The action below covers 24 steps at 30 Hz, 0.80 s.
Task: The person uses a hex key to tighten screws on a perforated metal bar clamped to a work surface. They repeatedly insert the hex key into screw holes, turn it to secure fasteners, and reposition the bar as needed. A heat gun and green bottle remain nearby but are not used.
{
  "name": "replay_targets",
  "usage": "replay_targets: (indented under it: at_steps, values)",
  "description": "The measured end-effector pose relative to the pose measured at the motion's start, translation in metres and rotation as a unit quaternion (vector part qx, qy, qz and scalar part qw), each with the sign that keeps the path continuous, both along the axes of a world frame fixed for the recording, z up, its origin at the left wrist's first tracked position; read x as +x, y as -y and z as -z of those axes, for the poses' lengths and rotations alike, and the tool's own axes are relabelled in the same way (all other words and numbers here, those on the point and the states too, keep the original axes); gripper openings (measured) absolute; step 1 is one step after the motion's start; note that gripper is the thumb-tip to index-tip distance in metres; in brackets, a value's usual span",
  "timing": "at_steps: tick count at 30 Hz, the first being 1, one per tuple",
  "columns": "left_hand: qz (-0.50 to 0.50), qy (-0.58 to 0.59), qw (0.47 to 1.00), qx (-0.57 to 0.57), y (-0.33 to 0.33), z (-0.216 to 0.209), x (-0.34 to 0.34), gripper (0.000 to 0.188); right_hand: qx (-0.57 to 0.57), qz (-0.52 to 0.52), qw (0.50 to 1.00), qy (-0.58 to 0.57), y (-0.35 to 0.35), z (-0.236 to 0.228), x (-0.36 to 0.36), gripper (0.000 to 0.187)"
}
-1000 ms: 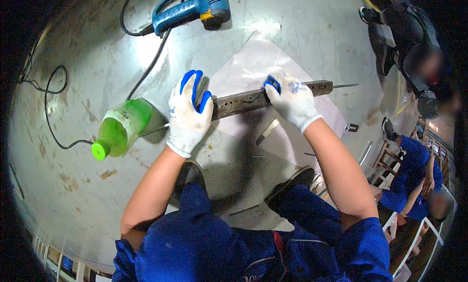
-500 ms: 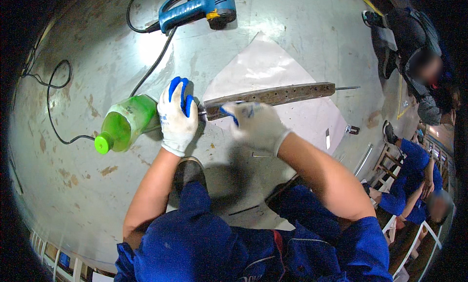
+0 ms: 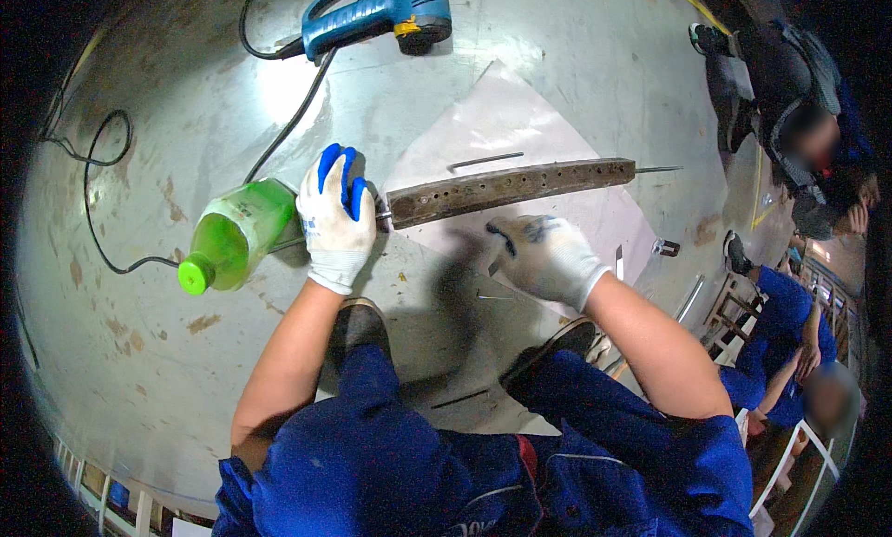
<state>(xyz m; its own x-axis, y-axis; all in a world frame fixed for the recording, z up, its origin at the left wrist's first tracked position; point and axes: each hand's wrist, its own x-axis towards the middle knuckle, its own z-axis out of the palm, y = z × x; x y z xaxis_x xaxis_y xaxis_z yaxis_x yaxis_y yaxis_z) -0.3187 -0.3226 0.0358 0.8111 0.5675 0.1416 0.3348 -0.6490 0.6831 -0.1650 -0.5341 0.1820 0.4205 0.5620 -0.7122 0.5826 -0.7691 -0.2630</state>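
Observation:
A long dark bar (image 3: 520, 186) with a row of holes lies slanting across a white sheet (image 3: 492, 110) on the floor. Thin metal rod stubs show at both its ends. My left hand (image 3: 336, 216), in a white glove with blue coating, closes around the metal rod (image 3: 382, 216) at the bar's left end; part of its grip is hidden. My right hand (image 3: 548, 258), gloved alike, is apart from the bar on its near side. Its fingers are curled, and a small dark piece shows beneath them, too unclear to name. Beyond the bar lies a short dark rod (image 3: 488, 161).
Left of my left hand a green bottle (image 3: 228, 235) lies on its side. A blue corded power tool (image 3: 381, 17) rests at the far side, its black cable (image 3: 293, 128) running toward the bottle. Other people (image 3: 790, 337) sit at the right.
My right hand has pulled back from the bar toward the near right. The short dark rod now shows on the sheet beyond the bar. My left hand has barely moved.

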Motion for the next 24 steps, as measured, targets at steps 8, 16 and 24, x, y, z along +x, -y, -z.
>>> replay_targets:
  at_steps: [8,16,24]
  values:
    - [0.004,-0.002,1.000,0.000,0.001,-0.001,0.006,0.051,0.119,-0.096,0.966,0.209,-0.026,0.070,0.063,0.031]
    - [0.001,0.004,1.000,0.007,-0.001,-0.001,0.003,0.051,0.003,-0.263,0.954,0.142,-0.073,0.081,0.084,0.020]
    - [0.034,0.013,0.999,-0.019,0.004,-0.020,-0.002,0.051,0.084,-0.135,0.976,0.150,-0.064,0.079,0.087,0.026]
